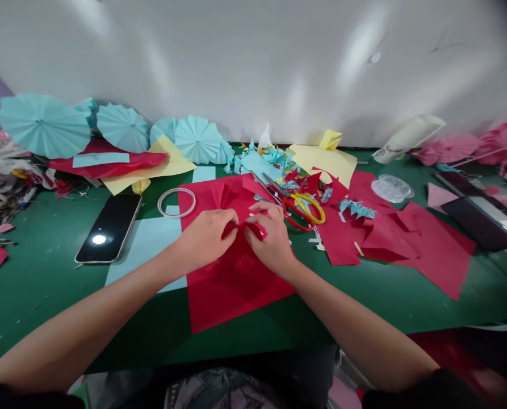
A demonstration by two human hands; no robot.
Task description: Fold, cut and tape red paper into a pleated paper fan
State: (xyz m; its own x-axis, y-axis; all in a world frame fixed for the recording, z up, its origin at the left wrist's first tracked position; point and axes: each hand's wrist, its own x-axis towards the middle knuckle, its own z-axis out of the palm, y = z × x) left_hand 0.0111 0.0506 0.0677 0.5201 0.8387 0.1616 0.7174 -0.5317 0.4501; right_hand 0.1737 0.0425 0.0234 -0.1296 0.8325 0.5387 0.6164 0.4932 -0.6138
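Both hands pinch a small piece of red paper (241, 226) between thumbs and fingertips, above a large red sheet (231, 295). My left hand (208, 236) grips its left part, and my right hand (272, 236) grips its right part. Much of the piece is hidden by the fingers. Just beyond my left hand, a red pleated paper (220, 195) stands on the sheet. Scissors (308, 210) with red and yellow handles lie right beside my right hand. A roll of tape (176, 203) rests to the upper left of my left hand.
A phone (109, 228) lies at left near a light blue sheet (149, 244). Pleated blue paper rounds (197, 139) lean along the wall. Red paper pieces (440, 250) spread at right, near a clear plastic disc (392, 188). Blue paper scraps (274, 159) are heaped at the back.
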